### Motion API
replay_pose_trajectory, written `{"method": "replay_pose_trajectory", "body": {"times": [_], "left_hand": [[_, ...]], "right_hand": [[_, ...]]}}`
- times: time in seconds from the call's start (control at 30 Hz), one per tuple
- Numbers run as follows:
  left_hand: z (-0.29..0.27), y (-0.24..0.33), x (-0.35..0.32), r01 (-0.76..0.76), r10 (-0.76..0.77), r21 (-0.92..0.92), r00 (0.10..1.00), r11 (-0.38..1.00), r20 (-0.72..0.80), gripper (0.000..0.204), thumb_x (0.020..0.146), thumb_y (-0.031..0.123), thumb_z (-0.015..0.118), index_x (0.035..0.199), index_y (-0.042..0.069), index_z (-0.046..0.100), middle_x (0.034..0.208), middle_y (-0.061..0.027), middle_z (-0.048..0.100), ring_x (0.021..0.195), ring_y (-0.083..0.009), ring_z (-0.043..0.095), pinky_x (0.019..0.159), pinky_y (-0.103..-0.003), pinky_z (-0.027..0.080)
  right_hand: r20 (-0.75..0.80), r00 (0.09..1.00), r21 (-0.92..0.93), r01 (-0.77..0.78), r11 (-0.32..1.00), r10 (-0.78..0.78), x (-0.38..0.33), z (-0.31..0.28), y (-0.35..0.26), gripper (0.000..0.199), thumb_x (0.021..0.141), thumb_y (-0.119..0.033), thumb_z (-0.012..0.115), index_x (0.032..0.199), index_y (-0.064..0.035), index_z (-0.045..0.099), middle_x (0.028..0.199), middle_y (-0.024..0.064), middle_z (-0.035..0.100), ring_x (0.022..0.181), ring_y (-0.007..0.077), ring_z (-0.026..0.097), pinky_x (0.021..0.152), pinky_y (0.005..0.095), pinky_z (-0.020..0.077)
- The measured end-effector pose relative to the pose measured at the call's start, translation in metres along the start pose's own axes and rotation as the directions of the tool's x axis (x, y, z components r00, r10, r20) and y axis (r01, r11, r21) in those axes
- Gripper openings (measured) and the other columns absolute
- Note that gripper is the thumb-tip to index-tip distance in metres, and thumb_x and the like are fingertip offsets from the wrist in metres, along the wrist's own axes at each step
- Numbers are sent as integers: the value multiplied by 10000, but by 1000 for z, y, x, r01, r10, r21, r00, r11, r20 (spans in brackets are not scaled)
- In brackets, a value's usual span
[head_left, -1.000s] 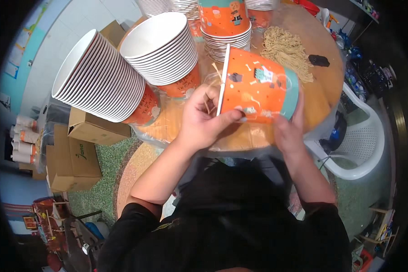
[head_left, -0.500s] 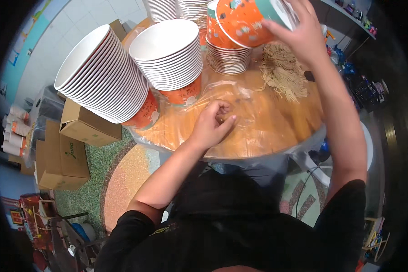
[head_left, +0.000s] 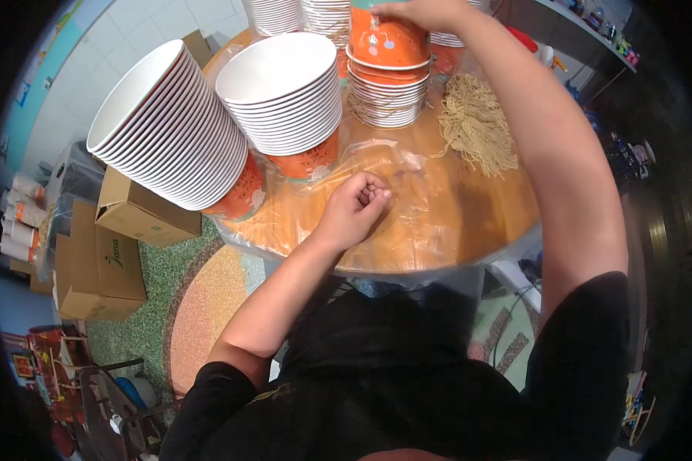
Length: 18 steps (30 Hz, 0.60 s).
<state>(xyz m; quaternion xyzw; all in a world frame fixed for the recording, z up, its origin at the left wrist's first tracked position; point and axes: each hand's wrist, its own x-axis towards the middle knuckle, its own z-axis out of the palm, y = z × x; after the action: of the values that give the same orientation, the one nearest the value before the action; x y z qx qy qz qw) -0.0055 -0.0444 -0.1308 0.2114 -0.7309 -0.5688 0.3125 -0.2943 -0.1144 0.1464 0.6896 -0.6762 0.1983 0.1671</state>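
Across the round wooden worktop (head_left: pixel 438 230), I'm seeing the person's right hand (head_left: pixel 427 12) resting at the top of an orange paper bucket (head_left: pixel 390 44). Its fingers are touching the bucket's upper part, near the teal band, but the view is cutting off part of the hand, so I can't tell whether they are gripping or only resting there. This bucket is sitting mouth down, at the far side of the worktop, on top of a pile of upside-down buckets (head_left: pixel 388 104). Thin, pale strands are hanging around the white rims of that pile.

The left hand (head_left: pixel 351 209) is hovering or resting near the worktop's front, palm turned inward; its fingers are curling in loosely, with the thumb lying against them. A clear plastic sheet (head_left: pixel 407 161) is covering the wood and catching the light.

To the right of the pile, a bundle of tan string (head_left: pixel 477 127) is lying spread out. To the left, a tall stack of buckets (head_left: pixel 169 131) and a shorter stack (head_left: pixel 284 104) are standing mouth up, just beside each other. More stacks (head_left: pixel 277 17) are standing farther back. Below, cardboard boxes (head_left: pixel 104 269) are sitting on the green speckled floor (head_left: pixel 158 288).
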Motion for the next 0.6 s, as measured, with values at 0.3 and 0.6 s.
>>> {"method": "replay_pose_trajectory", "body": {"times": [0.3, 0.6], "left_hand": [[2, 2, 4, 47, -45, -24, 997, 999, 66, 156, 1096, 99, 738, 1208, 42, 646, 1016, 25, 657, 923, -61, 615, 824, -240, 508], [-9, -15, 8, -350, 280, -179, 902, 919, -330, 696, 1084, -51, 634, 1670, 73, 280, 1221, -78, 601, 992, -95, 601, 884, -247, 529]], "right_hand": [[-105, 994, 6, 15, 1000, -14, -38, 20, -27, 507, 940, -426, 827, 1260, -34, 810, 1361, 242, 737, 1314, 437, 652, 1156, 509, 512], [-182, 874, 317, 485, 815, -450, -71, 11, -133, 326, 949, -268, 793, 1119, 10, 815, 1325, 258, 739, 1372, 432, 620, 1191, 537, 469]]}}
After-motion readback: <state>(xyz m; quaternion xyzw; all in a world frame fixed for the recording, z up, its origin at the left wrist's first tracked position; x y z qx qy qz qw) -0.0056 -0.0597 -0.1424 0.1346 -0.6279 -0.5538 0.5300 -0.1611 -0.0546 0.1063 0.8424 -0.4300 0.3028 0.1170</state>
